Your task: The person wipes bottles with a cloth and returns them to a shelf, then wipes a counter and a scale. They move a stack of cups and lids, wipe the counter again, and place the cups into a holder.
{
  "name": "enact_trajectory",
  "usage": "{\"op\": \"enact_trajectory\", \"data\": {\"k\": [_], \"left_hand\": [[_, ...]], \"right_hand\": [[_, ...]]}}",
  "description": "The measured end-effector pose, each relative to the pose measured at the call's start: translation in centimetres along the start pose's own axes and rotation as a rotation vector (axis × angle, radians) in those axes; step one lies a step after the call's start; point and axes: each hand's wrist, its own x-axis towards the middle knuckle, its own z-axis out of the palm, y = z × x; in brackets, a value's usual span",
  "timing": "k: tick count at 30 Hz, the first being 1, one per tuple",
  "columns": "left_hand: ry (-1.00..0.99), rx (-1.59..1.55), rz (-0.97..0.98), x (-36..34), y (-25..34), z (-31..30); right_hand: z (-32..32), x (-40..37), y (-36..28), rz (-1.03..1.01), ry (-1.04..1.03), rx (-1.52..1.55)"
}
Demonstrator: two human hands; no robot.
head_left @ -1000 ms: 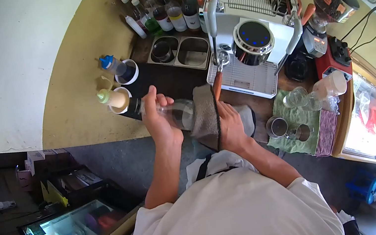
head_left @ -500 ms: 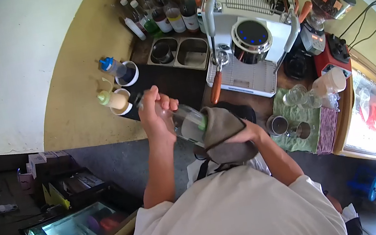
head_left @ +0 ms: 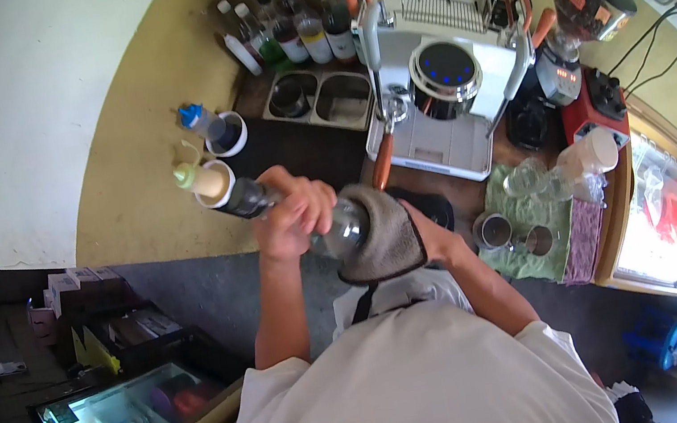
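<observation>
My left hand point(head_left: 298, 211) is wrapped around a clear bottle point(head_left: 348, 226), tilted with its dark top pointing up and left. The bottle's lower end is pressed into a grey-brown cloth point(head_left: 391, 243) with a dark hem. That cloth is gripped by my right hand point(head_left: 440, 234), whose fingers are mostly hidden behind it. Just beyond the bottle's top, a squeeze bottle with pale sauce point(head_left: 211, 182) stands in a white cup.
An espresso machine point(head_left: 451, 128) with a wooden-handled portafilter point(head_left: 383, 158) stands ahead. Syrup bottles point(head_left: 312, 35) line the back, behind metal pans point(head_left: 341, 98). Glasses point(head_left: 527, 176) and metal pitchers point(head_left: 494, 229) rest on a green towel point(head_left: 514, 257). A grinder point(head_left: 562, 68) is at right.
My left hand has turned and closed lower around the bottle, and its dark top now shows. The cloth has shifted left over the bottle's lower end, with my right hand following.
</observation>
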Motion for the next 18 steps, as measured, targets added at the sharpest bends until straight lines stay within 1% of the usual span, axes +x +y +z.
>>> {"op": "enact_trajectory", "data": {"k": [1,2,3,5,6,8,9,10,12,13,14,17,18], "left_hand": [[-0.084,-0.005,0.030,0.4,0.9,-0.4],[-0.048,-0.038,0.068,0.5,1.4,-1.0],[0.081,-0.032,0.069,0.7,1.8,-1.2],[0.357,-0.023,0.050,0.4,2.4,-1.0],[0.579,0.020,-0.005,0.2,2.2,-0.2],[0.877,0.002,-0.068,-0.1,0.4,0.7],[1.019,-0.011,-0.089,0.1,-0.6,1.4],[1.067,-0.008,-0.133,-0.2,-1.4,2.6],[0.976,0.093,-0.134,-1.0,-3.9,4.3],[0.935,0.172,-0.146,-0.9,-4.2,5.6],[0.851,0.166,-0.135,-1.1,-4.4,5.6],[0.582,0.209,-0.161,-0.7,-3.5,4.7],[0.496,0.231,-0.183,-0.9,-3.0,4.5]], "right_hand": [[-0.2,-0.2,0.0,-0.026,-0.028,0.083],[-0.7,-0.7,-0.2,-0.026,-0.019,0.110],[-1.1,-1.1,-0.7,-0.027,-0.010,0.137],[-1.7,-2.1,1.1,-0.114,0.057,-0.013],[-1.6,-2.0,-2.6,-0.131,0.034,-0.082],[-0.8,-1.8,-5.8,0.077,0.074,-0.366],[-0.6,-1.7,-6.4,0.174,0.089,-0.520],[-0.2,-1.6,-4.6,-0.074,0.157,-0.632],[0.9,-0.8,-2.2,-0.241,0.234,-0.649],[1.1,-0.3,-2.3,-0.332,0.269,-0.656],[1.0,-0.1,-2.8,-0.329,0.227,-0.659],[1.1,-0.4,-1.4,-0.211,0.167,-0.033],[1.1,-1.3,0.5,-0.082,0.179,0.275]]}}
